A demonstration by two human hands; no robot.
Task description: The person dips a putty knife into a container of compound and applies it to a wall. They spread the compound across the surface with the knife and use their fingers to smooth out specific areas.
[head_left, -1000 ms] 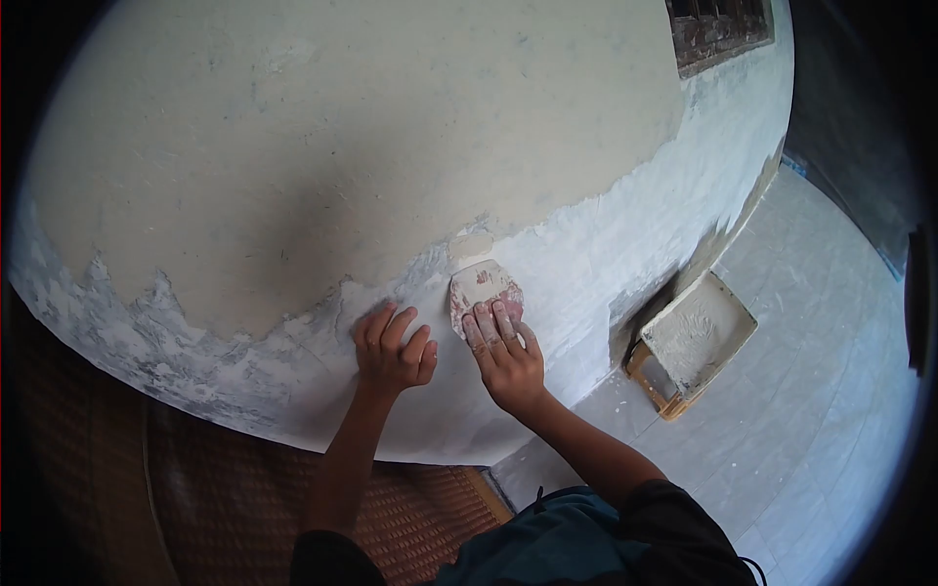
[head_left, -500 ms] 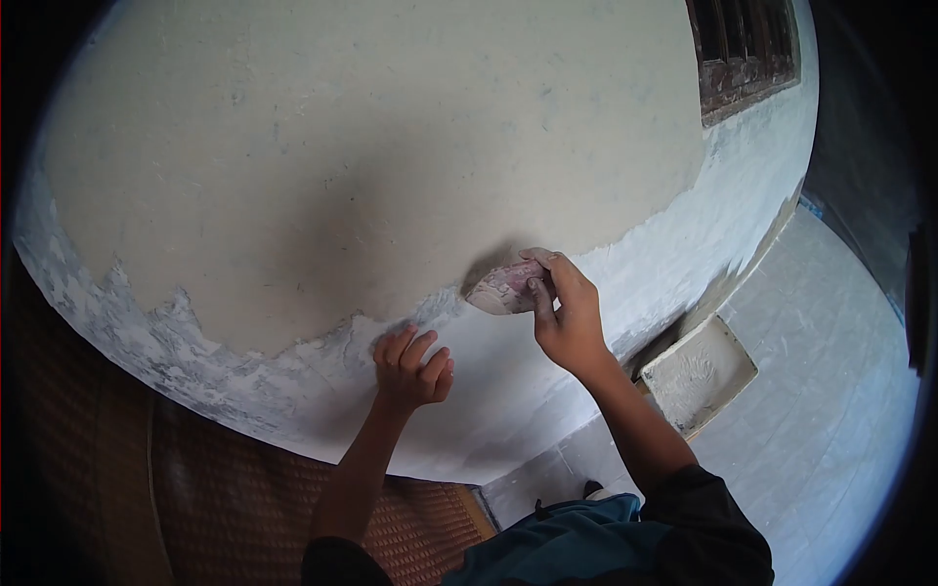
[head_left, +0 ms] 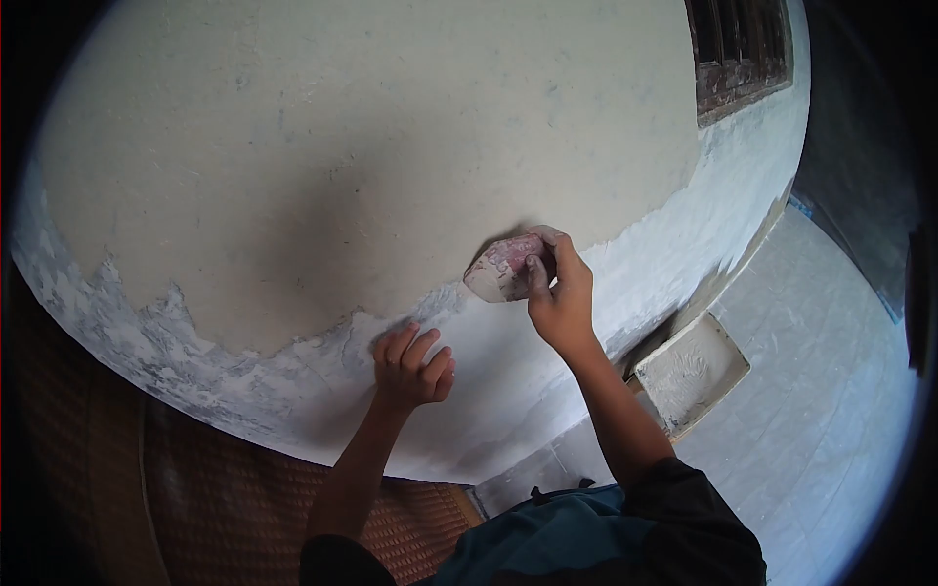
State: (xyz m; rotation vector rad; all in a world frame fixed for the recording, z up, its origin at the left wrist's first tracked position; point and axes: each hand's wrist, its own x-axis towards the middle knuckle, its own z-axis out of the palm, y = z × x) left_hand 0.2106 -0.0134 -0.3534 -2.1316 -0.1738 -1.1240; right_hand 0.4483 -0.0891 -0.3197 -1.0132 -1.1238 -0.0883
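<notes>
In my right hand (head_left: pixel 561 293) is a flat putty spreader (head_left: pixel 495 273), pinched between thumb and fingers. Its reddish face is caked with pale putty, and its edge lies against or very close to the wall (head_left: pixel 547 166). That wall carries a beige coat above and a rough white and grey band below, with a ragged border between them. Lower and to the left, my left hand (head_left: pixel 413 365) rests its fingertips at the wall's white band. The fingers are loosely bent and apart, holding nothing.
A rectangular tray (head_left: pixel 740 369) with wet beige putty (head_left: pixel 689 369) stands on the grey tiled floor (head_left: pixel 801 391) at the right. A dark wooden window frame (head_left: pixel 747 88) is set in the wall at upper right. Brown woven matting (head_left: pixel 244 488) lies at lower left.
My right hand and the spreader have moved slightly up the wall, and the spreader has turned to show more of its face. My left hand stays in place. The view has shifted a little.
</notes>
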